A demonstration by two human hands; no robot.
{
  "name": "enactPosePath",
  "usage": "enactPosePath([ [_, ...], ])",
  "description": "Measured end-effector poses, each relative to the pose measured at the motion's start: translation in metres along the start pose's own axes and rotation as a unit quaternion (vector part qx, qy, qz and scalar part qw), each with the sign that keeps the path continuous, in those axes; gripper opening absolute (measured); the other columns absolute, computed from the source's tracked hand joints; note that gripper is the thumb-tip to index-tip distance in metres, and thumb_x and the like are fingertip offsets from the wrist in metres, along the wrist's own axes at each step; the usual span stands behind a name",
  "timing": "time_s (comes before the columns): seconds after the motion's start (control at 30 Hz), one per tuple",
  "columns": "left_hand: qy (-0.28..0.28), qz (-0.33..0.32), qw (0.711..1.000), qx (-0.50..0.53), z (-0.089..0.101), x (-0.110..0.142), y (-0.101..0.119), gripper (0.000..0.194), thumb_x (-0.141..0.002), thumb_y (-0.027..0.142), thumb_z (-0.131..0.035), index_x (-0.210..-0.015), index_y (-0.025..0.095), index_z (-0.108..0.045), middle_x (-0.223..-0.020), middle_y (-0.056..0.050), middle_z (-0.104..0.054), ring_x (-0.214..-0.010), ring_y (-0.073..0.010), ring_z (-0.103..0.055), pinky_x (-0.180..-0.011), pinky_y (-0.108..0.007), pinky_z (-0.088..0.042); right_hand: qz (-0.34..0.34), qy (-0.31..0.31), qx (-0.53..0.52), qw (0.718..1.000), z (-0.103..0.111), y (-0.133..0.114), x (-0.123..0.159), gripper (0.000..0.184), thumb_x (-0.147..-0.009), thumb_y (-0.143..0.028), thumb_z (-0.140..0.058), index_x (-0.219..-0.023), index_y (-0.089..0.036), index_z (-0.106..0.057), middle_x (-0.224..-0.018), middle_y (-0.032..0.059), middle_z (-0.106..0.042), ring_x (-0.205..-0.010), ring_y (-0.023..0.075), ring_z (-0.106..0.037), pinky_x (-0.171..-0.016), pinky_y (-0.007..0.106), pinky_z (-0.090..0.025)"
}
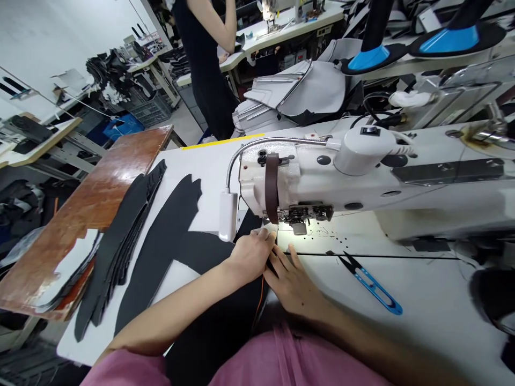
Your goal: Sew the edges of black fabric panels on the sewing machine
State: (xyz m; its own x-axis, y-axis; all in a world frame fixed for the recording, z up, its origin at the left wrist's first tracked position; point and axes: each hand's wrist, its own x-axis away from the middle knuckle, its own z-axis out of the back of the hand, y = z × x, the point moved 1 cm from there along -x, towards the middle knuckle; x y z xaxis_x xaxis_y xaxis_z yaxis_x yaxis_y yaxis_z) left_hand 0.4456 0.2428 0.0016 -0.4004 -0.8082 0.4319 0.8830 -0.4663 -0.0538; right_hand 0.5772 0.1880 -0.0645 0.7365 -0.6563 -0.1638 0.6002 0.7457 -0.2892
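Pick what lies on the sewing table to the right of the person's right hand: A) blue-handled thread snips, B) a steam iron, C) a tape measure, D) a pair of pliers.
A: the blue-handled thread snips lie on the sewing table, apart from the right hand.

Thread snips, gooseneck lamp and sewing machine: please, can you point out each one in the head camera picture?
Thread snips (372,287), head view, on the blue handle.
Gooseneck lamp (228,216), head view, on the white lamp head.
Sewing machine (309,185), head view, on the white arm.
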Motion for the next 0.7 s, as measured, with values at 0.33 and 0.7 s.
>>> enactPosePath([
  [0.33, -0.011, -0.008, 1.0, -0.007, 0.004, -0.008, 0.001, 0.048, -0.082, 0.011, -0.045, -0.13, 0.005, -0.042, -0.108, -0.018, -0.06, -0.083, -0.0269, -0.066, -0.064, -0.036, -0.055, -0.007, 0.055, 0.068, 0.996, 0.003, 0.012, -0.004, 0.043, -0.091, -0.013, -0.041, -0.133, -0.007, -0.047, -0.14, 0.0192, -0.044, -0.134, 0.0282, -0.034, -0.114, 0.045, -0.029],
  [0.7, 0.006, -0.036, 0.999, -0.002, 0.009, -0.011, -0.002, 0.035, -0.082, 0.009, -0.041, -0.114, 0.006, -0.053, -0.088, -0.015, -0.066, -0.078, -0.0304, -0.067, -0.061, -0.039, -0.053, 0.08, 0.048, 0.069, 0.993, 0.019, 0.006, -0.009, 0.009, -0.085, -0.009, -0.051, -0.082, -0.016, -0.057, -0.083, 0.0047, -0.057, -0.086, 0.0208, -0.056, -0.092, 0.04, -0.046],
])
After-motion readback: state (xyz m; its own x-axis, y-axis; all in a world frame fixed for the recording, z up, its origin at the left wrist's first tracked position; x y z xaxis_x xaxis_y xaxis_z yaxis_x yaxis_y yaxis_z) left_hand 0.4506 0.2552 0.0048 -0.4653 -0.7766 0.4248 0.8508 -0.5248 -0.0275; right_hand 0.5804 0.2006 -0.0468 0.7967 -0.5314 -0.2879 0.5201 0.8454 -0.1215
